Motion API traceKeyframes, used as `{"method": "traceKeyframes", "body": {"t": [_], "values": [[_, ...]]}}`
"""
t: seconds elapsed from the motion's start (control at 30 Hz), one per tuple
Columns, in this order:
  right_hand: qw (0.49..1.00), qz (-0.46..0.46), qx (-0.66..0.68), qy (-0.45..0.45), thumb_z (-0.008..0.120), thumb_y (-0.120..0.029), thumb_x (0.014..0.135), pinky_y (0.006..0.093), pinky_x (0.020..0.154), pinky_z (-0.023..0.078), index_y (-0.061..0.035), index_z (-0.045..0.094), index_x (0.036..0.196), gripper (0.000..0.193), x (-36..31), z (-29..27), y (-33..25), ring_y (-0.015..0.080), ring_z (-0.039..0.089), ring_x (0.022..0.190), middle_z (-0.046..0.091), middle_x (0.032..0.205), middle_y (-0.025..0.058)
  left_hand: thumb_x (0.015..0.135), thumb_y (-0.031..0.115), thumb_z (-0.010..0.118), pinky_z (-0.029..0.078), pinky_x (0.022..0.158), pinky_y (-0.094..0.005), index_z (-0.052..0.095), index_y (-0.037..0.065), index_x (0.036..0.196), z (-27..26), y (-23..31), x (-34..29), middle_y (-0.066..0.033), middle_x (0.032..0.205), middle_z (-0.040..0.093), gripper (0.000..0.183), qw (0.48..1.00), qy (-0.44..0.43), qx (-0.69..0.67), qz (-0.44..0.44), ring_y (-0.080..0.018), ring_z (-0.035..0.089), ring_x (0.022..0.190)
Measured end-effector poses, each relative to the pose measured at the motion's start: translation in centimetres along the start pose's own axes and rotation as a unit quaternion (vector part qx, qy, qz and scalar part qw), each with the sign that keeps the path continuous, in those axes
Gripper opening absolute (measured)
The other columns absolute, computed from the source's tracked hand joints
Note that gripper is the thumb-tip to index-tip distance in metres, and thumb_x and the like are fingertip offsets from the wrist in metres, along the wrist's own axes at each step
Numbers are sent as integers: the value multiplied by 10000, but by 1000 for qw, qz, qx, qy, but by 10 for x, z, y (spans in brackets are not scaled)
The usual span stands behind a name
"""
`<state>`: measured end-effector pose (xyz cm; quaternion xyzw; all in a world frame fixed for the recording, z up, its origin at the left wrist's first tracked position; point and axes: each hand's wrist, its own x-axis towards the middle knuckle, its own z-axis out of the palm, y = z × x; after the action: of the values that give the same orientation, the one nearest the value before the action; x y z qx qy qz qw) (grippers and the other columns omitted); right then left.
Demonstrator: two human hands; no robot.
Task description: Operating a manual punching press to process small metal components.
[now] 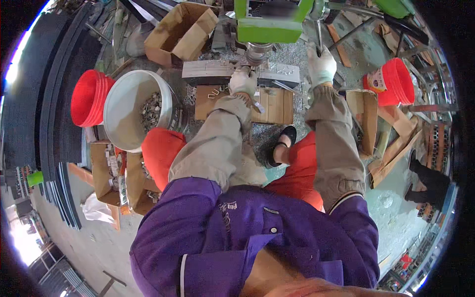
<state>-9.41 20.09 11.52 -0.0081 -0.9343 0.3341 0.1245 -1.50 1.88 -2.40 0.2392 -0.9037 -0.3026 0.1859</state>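
In front of me stands a green drill press, its metal chuck pointing down over a pale metal bar that lies crosswise. My left hand, in a white glove, is right under the chuck at the bar's middle. Its fingers are closed; what they hold is hidden. To the right, my gloved right hand is wrapped round the press's metal feed lever. Several small bent metal clips lie on a flat cardboard piece just below the bar.
On the left stand a red bucket and a white bucket containing small metal pieces. An open cardboard box sits beyond them. At right are another red bucket and a narrow cardboard box. Dark long bars line the far left.
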Motion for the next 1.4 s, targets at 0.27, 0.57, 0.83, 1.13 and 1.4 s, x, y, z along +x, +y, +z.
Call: {"method": "traceKeyframes", "body": {"t": [0.27,0.57,0.83,1.13,1.4], "values": [[997,-24,-28,-62,577,-408,770,420,726,464,-48,594,951,403,-41,-73,-26,391,600,829,628,824,208,754,296,517,487,705,-452,645,85,838,-10,-6,3,-176,819,632,261,1000,-27,-6,10,-366,605,782],[990,-62,61,-115,601,-425,774,371,693,454,-27,612,930,428,-17,-49,12,355,604,766,632,797,188,797,367,592,466,699,-396,634,47,880,-98,-39,7,-164,805,631,333,996,-17,-82,-8,-347,602,797],[985,-84,48,-143,561,-378,839,328,721,448,21,614,991,431,-6,-53,16,242,606,758,650,849,153,802,327,639,488,676,-276,664,2,923,-348,-102,-65,-57,790,665,347,962,111,-224,-113,-103,615,721],[983,-34,35,-176,578,-378,816,329,739,447,12,592,1065,462,0,-60,24,233,605,782,651,861,152,801,103,599,486,622,-272,604,-34,942,-416,-292,-188,-92,855,629,197,884,46,-229,-405,-172,607,709],[991,-75,-17,-109,556,-474,753,395,767,447,-34,616,965,492,-8,-49,9,390,589,896,634,884,212,800,214,580,469,785,-309,624,23,1014,-407,-223,-116,-105,967,651,290,964,87,-137,-212,-181,611,872]]}}
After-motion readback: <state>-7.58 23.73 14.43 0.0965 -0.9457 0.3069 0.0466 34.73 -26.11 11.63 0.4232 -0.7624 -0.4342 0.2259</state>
